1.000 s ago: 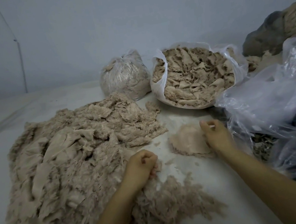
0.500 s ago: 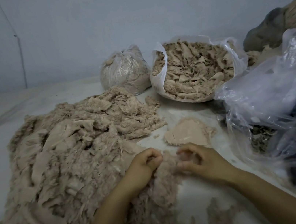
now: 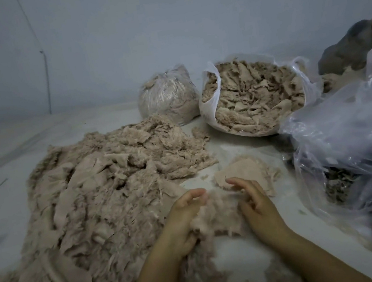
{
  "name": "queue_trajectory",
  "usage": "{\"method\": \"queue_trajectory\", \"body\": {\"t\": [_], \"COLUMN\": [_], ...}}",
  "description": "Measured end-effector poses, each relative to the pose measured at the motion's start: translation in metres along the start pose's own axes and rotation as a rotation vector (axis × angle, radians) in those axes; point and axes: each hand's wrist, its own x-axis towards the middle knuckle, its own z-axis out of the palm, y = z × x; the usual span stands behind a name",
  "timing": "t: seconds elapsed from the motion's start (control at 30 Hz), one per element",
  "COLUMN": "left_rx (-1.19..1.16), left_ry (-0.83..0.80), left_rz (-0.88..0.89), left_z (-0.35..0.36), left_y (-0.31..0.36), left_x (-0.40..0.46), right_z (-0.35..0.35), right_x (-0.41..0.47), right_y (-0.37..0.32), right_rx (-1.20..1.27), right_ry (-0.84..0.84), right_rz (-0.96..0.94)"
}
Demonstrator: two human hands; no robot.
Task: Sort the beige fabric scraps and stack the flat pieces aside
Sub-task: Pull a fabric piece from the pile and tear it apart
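A pale floor (image 3: 258,262) runs back to a grey-blue wall (image 3: 162,23), and most of its left half is covered by a big heap of beige fabric scraps (image 3: 93,203), frayed and tangled, with a few smoother folded strips showing among the fluff. At the right edge sits a crumpled clear plastic bag (image 3: 348,136) with dark contents, reaching from mid-frame down to the lower corner. Behind it, near the wall, a white plastic bag (image 3: 208,103) lies tilted with its mouth open, packed with beige pieces; just to its left stands a smaller tied clear bag (image 3: 169,97), also holding beige material. Between the heap and the crumpled bag, a small stack of flat pieces (image 3: 245,170) lies on the floor, well apart from the open white bag. Just in front of that stack, both hands hold one fuzzy scrap (image 3: 218,215) between them. The left hand (image 3: 182,218) has its fingers curled over the scrap's left edge, with the thumb under the fluff. The right hand (image 3: 254,203) grips the right edge with bent fingers, its fingertips reaching to the near rim of the flat stack. Loose tufts (image 3: 279,274) trail over the floor between the forearms.
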Motion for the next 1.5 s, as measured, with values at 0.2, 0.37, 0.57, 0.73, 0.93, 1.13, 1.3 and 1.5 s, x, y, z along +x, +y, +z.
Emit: {"method": "queue_trajectory", "body": {"t": [0.2,0.37,0.57,0.73,0.93,1.13,1.3,1.5], "left_rx": [-0.043,0.487,0.617,0.428,0.337,0.327,0.363,0.477], "left_ry": [0.052,0.179,0.011,0.136,0.321,0.208,0.224,0.158], "left_rz": [-0.016,0.126,0.243,0.185,0.262,0.202,0.296,0.295], "left_z": [0.017,0.017,0.019,0.016,0.01,0.012,0.013,0.012], "left_y": [0.003,-0.011,-0.014,-0.017,-0.019,-0.017,-0.019,-0.018], "left_x": [-0.005,-0.006,-0.01,-0.006,-0.001,-0.002,-0.004,-0.003], "right_z": [0.014,0.014,0.022,0.019,0.022,0.021,0.019,0.019], "right_x": [-0.008,-0.007,-0.006,-0.009,-0.004,-0.008,-0.005,-0.004], "right_y": [-0.005,-0.006,-0.014,-0.013,-0.009,-0.005,-0.006,-0.013], "right_rx": [-0.147,0.071,0.546,0.404,0.352,0.373,0.415,0.458], "right_ry": [-0.072,0.096,0.124,-0.078,0.134,-0.137,-0.002,-0.096], "right_rz": [-0.3,-0.002,0.311,0.292,0.336,0.329,0.304,0.288]}}
